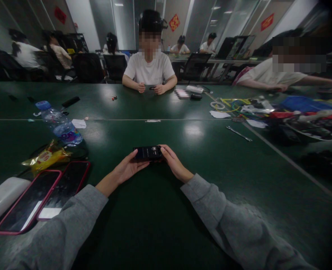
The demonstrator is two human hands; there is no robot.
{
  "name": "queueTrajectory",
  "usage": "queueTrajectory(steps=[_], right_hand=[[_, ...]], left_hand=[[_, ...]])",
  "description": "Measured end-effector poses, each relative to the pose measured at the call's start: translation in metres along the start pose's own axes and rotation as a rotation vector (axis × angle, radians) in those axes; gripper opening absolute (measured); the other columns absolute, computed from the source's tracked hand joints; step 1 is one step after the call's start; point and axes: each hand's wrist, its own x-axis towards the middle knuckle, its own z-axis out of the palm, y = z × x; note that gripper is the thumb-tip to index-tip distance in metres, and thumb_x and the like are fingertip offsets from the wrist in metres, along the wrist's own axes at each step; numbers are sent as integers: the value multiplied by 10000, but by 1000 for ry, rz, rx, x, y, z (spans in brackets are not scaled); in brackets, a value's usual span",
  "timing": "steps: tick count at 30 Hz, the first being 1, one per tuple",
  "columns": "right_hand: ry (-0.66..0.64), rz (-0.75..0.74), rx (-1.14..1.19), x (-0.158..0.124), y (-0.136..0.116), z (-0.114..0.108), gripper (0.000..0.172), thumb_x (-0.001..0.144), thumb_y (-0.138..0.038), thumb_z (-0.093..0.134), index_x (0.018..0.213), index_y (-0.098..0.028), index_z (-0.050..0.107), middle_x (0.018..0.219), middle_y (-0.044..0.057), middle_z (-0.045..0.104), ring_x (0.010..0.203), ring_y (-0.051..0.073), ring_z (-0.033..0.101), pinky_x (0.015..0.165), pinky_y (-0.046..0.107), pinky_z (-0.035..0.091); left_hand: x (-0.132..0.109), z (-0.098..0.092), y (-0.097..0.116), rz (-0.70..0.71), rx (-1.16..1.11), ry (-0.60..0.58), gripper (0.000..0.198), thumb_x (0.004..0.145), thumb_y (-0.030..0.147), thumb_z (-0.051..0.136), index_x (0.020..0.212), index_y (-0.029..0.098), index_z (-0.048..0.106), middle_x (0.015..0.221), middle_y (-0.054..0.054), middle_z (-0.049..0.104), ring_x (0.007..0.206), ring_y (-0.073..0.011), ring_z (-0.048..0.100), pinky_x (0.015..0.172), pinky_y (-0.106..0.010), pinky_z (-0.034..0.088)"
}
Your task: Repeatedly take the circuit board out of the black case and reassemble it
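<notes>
A small dark phone-like device (148,153) with a lit screen lies sideways just above the green table (160,210). My left hand (128,168) grips its left end, thumb on top and fingers curled under. My right hand (174,162) grips its right end the same way. Both forearms wear grey sleeves and rest on the table.
At the left lie two pink-cased phones (44,195), a white box (1,198), a yellow snack bag (46,157) and a water bottle (59,125). A wrench (238,133) and cluttered cables (233,105) lie at the right. A person in white (149,69) sits opposite; another person's arm (267,80) reaches in at the right.
</notes>
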Motion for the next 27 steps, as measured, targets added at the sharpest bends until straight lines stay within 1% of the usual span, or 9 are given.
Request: queueTrajectory(steps=[3, 6, 10, 14, 19, 22, 27], right_hand=[[12, -4, 0, 1, 1, 0, 284, 912, -495, 493, 1071, -279, 586, 962, 6, 588, 801, 156, 577, 722, 299, 476], [29, -7, 4, 1, 1, 1, 291, 900, -506, 508, 1065, -279, 586, 949, 4, 588, 794, 158, 571, 720, 298, 478], [63, -3, 30, 2, 2, 2, 307, 884, -518, 525, 1059, -273, 585, 918, 3, 593, 783, 164, 585, 712, 305, 482], [93, -5, 72, 4, 2, 2, 295, 884, -506, 535, 1043, -264, 585, 899, 0, 593, 740, 157, 601, 680, 302, 475], [78, -13, 72, 4, 4, 0, 291, 896, -501, 519, 1056, -266, 580, 916, 0, 602, 732, 150, 611, 673, 297, 478], [88, -16, 71, 5, 6, 0, 301, 894, -510, 518, 1062, -269, 583, 933, 2, 605, 763, 155, 613, 690, 297, 491], [88, 8, 113, 5, 6, -3, 297, 873, -501, 554, 1061, -278, 607, 1056, 19, 604, 932, 180, 589, 795, 314, 514]], left_hand=[[1, -1, -1, 5, 9, -5, 613, 899, 312, 583, 1418, 106, 330, 1280, -207, 574, 1193, -304, 582, 1103, -423, 380], [2, -2, -2, 15, 13, -20, 608, 897, 346, 583, 1405, 98, 358, 1306, -224, 553, 1213, -322, 562, 1106, -455, 366], [2, -2, -2, 23, -3, -36, 547, 906, 344, 568, 1386, 141, 401, 1331, -200, 544, 1246, -318, 533, 1104, -493, 359], [3, -3, -1, 81, 22, -2, 451, 898, 299, 592, 1312, 155, 487, 1319, -169, 561, 1245, -279, 533, 1104, -450, 376], [4, -3, -3, 120, 55, 26, 387, 891, 271, 604, 1251, 145, 537, 1264, -160, 596, 1195, -263, 569, 1081, -422, 408], [4, -1, -3, 141, 53, 40, 352, 885, 230, 609, 1222, 148, 549, 1201, -142, 630, 1134, -238, 609, 1062, -398, 433], [0, 4, -1, 126, 54, 106, 404, 865, 154, 622, 1253, 159, 513, 1185, -129, 634, 1107, -234, 628, 1036, -384, 465]])
